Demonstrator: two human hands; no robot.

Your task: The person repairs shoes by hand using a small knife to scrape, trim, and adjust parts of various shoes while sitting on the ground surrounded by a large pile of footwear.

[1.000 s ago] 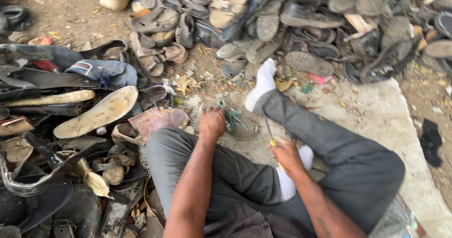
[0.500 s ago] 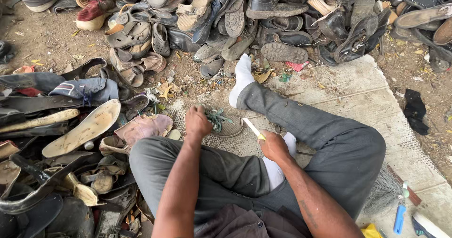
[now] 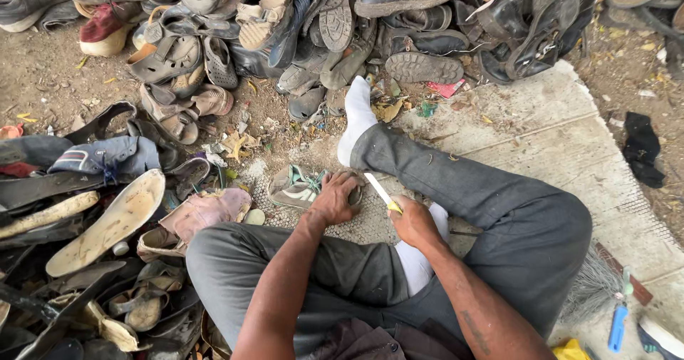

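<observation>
Green-striped sneaker point(image 3: 299, 187) pinned under your closed left hand point(image 3: 335, 197), your right hand point(image 3: 413, 221) gripping a yellow-handled knife point(image 3: 381, 192) beside it.

The left hand point(image 3: 335, 197) covers the heel of a small green-laced shoe point(image 3: 299, 187). The right hand point(image 3: 413, 221) hides the knife point(image 3: 377, 190) handle. Piled shoes point(image 3: 399, 3) run past the top edge.

Soft, even daylight; sharp, faint shadows, no glare.
</observation>
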